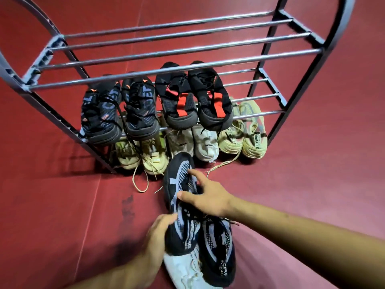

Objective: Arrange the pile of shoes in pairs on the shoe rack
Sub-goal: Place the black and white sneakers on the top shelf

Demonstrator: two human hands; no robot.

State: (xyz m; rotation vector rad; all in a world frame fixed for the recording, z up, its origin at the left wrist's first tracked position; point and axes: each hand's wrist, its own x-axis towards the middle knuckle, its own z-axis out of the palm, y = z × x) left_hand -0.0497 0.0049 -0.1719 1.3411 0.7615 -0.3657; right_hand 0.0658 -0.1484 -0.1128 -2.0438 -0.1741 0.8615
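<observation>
The left hand point(160, 228) grips the heel side of a black-and-grey shoe point(181, 197) held above the floor, while the right hand point(205, 197) rests spread, thumb and fingers, across its upper. Its mate point(218, 253) lies just right of the grip; best lifted together onto the shoe rack point(175, 68), probably the bare top shelf.

Two bare forearms reach in from the bottom edge. The left hand point(161, 228) and right hand point(205, 197) wear no gloves, rings or sleeves.
</observation>
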